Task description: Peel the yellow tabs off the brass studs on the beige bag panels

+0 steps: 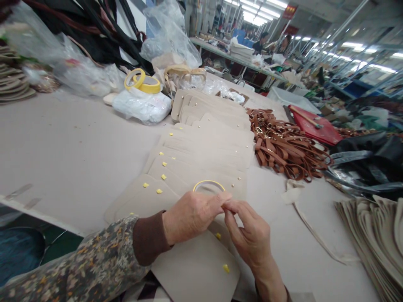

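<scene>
- We find the left hand (193,216) curled at the near side of a yellow-edged tape roll (209,181), apparently grasping it; the roll's upper arc shows just beyond the knuckles.
- We note the right hand (248,230) with thumb and finger pinched together, meeting the left fingertips; we cannot tell what lies between them.
- Below the hands we record a smooth beige panel (195,264) bearing a yellow tab (226,268).
- Beyond, we observe overlapping beige panels (204,142), flat with rounded corners, small metal studs (233,185) toward their right edges and yellow tape pieces (164,164) toward the left.
- To their right we log a heap of brown looped straps (280,144) with gold-coloured metal fittings.
- We see a clear plastic packet (141,107) with white contents, two yellow tape rolls (149,87) on top.
- We note a translucent box (292,100) farther back; its contents are indistinct.
</scene>
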`<state>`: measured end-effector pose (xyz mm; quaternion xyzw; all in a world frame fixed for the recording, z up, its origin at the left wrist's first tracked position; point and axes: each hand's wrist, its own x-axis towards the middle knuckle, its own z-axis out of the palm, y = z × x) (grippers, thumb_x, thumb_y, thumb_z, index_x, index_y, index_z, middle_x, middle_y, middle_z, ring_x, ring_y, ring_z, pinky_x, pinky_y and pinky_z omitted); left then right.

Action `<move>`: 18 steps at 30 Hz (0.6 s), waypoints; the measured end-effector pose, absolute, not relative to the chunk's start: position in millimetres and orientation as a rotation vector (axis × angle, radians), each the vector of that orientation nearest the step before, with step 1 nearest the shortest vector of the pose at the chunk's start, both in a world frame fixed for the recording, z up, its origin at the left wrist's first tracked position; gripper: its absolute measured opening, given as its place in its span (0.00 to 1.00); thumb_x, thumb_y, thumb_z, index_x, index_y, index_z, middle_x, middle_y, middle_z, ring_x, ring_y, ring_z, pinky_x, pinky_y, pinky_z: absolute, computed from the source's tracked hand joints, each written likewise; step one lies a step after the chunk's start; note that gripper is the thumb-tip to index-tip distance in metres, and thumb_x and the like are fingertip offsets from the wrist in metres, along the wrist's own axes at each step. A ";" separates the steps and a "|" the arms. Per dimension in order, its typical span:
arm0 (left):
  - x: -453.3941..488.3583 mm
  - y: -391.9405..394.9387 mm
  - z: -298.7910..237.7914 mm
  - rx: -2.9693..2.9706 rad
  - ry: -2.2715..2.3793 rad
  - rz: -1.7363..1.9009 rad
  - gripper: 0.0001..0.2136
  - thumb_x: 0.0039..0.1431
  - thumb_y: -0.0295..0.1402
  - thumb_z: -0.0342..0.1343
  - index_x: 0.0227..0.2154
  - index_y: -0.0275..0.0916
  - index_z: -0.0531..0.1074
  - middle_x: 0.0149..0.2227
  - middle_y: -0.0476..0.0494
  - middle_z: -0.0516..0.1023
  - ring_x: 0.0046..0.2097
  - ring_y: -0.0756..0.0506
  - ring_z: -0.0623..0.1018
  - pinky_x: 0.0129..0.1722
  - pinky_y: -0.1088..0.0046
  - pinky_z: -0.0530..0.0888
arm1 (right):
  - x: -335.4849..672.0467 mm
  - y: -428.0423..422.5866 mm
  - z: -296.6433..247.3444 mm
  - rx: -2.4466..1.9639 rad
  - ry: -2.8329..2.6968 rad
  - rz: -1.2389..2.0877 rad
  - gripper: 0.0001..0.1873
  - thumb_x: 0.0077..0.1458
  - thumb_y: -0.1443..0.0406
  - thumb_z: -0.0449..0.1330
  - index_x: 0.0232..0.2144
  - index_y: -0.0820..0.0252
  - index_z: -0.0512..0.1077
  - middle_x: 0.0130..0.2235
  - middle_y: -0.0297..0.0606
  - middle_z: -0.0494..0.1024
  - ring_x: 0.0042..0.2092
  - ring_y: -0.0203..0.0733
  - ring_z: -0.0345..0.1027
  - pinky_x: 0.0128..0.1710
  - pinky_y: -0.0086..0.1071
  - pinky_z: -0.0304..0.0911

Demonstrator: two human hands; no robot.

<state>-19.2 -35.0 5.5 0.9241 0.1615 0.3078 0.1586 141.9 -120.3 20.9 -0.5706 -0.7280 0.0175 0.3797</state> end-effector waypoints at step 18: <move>1.1 -16.0 3.0 2.687 0.512 1.045 0.12 0.66 0.28 0.41 0.29 0.38 0.66 0.24 0.49 0.69 0.26 0.50 0.68 0.24 0.74 0.62 | 146.7 -88.4 10.6 -1.630 -0.840 0.856 0.12 0.48 0.58 0.64 0.22 0.61 0.71 0.16 0.29 0.71 0.18 0.31 0.64 0.20 0.25 0.62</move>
